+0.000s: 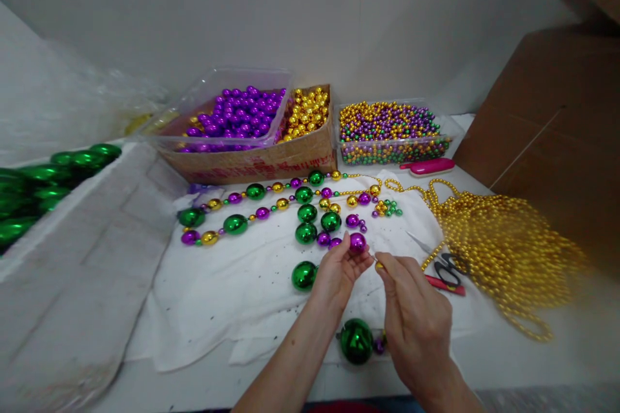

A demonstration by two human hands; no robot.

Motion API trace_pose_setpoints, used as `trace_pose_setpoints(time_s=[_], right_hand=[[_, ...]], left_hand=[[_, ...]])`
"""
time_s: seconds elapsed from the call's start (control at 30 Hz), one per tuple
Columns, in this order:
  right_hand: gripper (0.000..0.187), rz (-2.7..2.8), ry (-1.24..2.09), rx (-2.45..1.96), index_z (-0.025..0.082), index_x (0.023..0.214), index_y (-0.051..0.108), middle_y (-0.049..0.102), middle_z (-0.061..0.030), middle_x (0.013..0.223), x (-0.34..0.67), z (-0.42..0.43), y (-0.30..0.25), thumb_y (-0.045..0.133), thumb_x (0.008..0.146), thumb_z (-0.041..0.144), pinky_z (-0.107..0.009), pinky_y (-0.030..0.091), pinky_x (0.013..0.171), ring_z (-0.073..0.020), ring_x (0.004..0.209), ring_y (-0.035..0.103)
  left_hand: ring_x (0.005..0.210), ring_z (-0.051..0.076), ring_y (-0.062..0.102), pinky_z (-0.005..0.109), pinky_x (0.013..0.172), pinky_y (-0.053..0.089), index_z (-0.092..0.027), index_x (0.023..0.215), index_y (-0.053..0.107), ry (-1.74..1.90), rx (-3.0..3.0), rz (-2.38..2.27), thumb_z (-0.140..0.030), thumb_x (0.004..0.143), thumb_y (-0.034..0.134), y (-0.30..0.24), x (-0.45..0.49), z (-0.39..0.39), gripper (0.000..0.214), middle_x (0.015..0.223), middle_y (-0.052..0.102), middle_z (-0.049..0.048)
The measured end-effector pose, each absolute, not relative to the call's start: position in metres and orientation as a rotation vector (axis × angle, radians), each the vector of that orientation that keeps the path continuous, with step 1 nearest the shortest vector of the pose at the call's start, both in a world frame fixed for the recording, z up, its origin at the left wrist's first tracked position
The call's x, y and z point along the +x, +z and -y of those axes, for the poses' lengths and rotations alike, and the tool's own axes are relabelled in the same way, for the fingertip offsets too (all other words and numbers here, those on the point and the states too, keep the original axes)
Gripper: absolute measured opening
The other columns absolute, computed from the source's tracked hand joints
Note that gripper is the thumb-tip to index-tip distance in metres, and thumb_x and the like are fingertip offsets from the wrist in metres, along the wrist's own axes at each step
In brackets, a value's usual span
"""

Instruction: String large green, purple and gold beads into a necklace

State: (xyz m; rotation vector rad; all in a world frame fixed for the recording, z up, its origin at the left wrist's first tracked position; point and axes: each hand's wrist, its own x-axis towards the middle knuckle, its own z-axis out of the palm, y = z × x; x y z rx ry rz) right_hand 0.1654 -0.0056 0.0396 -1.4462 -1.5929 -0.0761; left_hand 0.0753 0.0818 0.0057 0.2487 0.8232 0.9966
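My left hand (338, 271) has its fingers closed round a shiny purple ball (357, 242). Close beside it, my right hand (416, 310) pinches a small gold bead (378, 266); a thin line seems to run between the two hands, too fine to name. A large green ball (356, 341) with a small purple bead (379, 345) lies below, partly behind my right hand. Loose green balls (306, 233) and purple balls (323, 239) sit just beyond my left hand. A finished-looking strand of green, purple and gold beads (236, 224) curves across the white cloth (208, 297).
Behind stand a clear tub of purple balls (252, 110), a cardboard box (232, 168) with gold balls and a clear bin of small mixed beads (387, 129). At right lie scissors (450, 269), a red-handled tool (448, 285), a pink object (432, 168) and gold bead strings (508, 251). A foam box (97, 258) is left.
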Motion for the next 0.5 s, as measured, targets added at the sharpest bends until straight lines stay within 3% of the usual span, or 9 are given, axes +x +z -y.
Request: trace_pose_setpoints(time_s=[0.23, 0.4, 0.5], right_hand=[[0.034, 1.588, -0.010, -1.591, 0.014, 0.122, 0.058, 0.059, -0.0107, 0.100, 0.169, -0.006, 0.015, 0.038, 0.094, 0.014, -0.028, 0.047, 0.065, -0.0178, 0.083, 0.060], [0.029, 1.407, 0.476, -1.526, 0.020, 0.116, 0.062, 0.056, -0.0048, 0.086, 0.190, -0.004, -0.004, 0.042, 0.095, 0.024, -0.027, 0.048, 0.070, -0.0159, 0.079, 0.058], [0.031, 1.468, 0.644, -1.612, 0.020, 0.121, 0.058, 0.059, -0.0052, 0.092, 0.209, -0.002, -0.009, 0.048, 0.093, 0.027, -0.031, 0.048, 0.074, -0.0183, 0.082, 0.057]], left_hand=[[0.064, 0.011, 0.062, 0.021, 0.062, 0.051, -0.012, 0.082, 0.062, 0.949, 0.097, -0.706, -0.017, 0.086, 0.059, 0.012, 0.083, -0.073, 0.008, 0.075, 0.067, 0.0041], [0.078, 0.016, 0.065, 0.032, 0.077, 0.053, -0.013, 0.081, 0.064, 0.940, 0.208, -0.718, -0.021, 0.087, 0.056, 0.008, 0.081, -0.076, 0.013, 0.086, 0.069, 0.0068], [0.091, 0.020, 0.065, 0.039, 0.090, 0.048, -0.013, 0.084, 0.067, 1.049, 0.426, -0.780, -0.028, 0.086, 0.058, 0.008, 0.079, -0.082, 0.018, 0.099, 0.069, 0.0091]])
